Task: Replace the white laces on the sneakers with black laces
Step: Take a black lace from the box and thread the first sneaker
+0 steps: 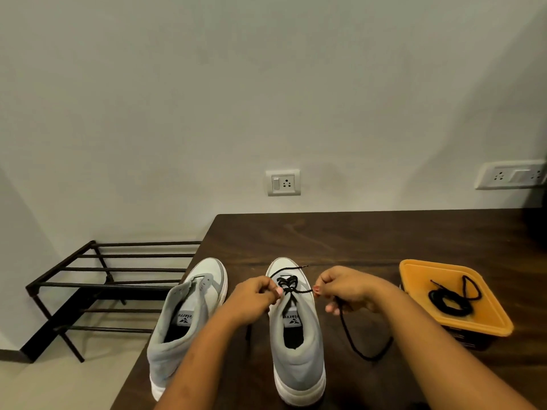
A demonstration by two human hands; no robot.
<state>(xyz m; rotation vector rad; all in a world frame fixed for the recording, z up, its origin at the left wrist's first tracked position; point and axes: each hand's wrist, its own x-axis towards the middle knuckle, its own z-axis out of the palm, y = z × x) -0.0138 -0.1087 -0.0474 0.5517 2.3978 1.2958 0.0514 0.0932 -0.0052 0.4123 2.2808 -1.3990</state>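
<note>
We are in the middle of threading: the black lace (346, 329) already crosses the lower eyelets of 1 sneaker (296, 335), and the upper eyelets are not yet filled. No white lace shows anywhere.

Our left hand (254, 294) is over the left flap of this sneaker, fingers curled and the thumb pinching at the lace crossings. We cannot tell if it holds the lace alone or the flap too. Our right hand (346, 288) is just right of the sneaker and pinches the lace between thumb and forefinger. The free length hangs under this hand and loops on the table (355, 235) to the right of the sneaker. 1 short lace end lies across the sneaker's toe.

Next, we judge, the right hand must pull the slack through, find the tip and push it into the next eyelet, while the left hand keeps the flap steady and the tension even.

The second sneaker (183, 321) stands just left of the first, touching our left arm; its eyelets look empty. A spare lace (450, 300) lies coiled in an orange tray (414, 270), well to the right of the sneaker.

Both insoles carry a grey label with a logo and the letters "elarro"; any letter before them is hidden.
</note>
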